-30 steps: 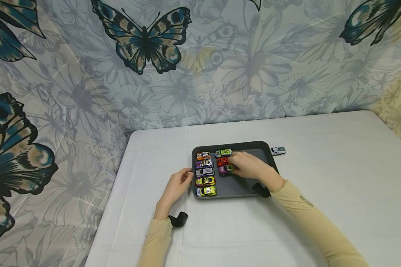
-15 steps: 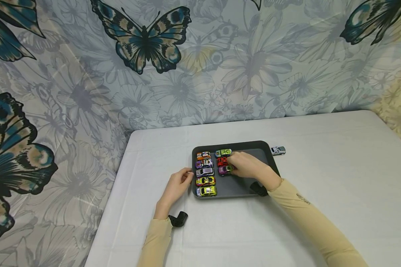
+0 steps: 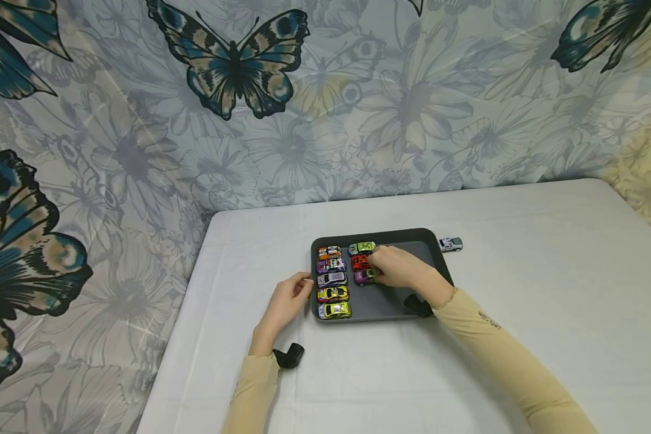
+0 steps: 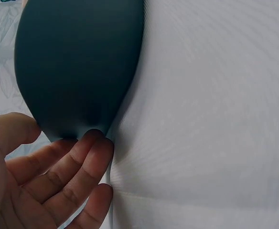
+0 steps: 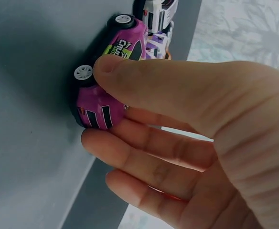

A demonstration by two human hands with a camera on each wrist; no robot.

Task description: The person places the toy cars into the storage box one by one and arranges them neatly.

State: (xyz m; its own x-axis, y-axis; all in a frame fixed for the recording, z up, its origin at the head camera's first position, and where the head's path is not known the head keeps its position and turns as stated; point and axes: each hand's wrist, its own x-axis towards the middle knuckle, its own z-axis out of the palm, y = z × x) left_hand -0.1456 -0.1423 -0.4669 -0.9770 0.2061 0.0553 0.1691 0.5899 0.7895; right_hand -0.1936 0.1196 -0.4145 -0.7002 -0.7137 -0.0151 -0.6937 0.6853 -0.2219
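My right hand (image 3: pixel 398 267) pinches a purple toy car (image 3: pixel 364 276) over the dark grey tray (image 3: pixel 393 310). In the right wrist view the thumb presses on the purple car's (image 5: pixel 99 105) side, with fingers behind it. A red toy car (image 3: pixel 360 262) and a green one (image 3: pixel 361 248) sit above it in the same column. Along the tray's left side stands a column of several toy cars, among them a yellow-green car (image 3: pixel 334 310) at the near end. My left hand (image 3: pixel 284 304) holds the tray's left rim; the left wrist view shows thumb and fingertips against the tray (image 4: pixel 82 67).
A silver-white toy car (image 3: pixel 451 244) lies on the white tablecloth (image 3: pixel 521 271), just outside the tray's far right corner. Black wrist cameras (image 3: pixel 290 355) hang by both wrists. Butterfly-patterned cloth (image 3: pixel 298 150) hangs behind the table.
My right hand, with the purple toy car, has shifted very slightly left toward the other cars. The left hand stays at the tray's rim.
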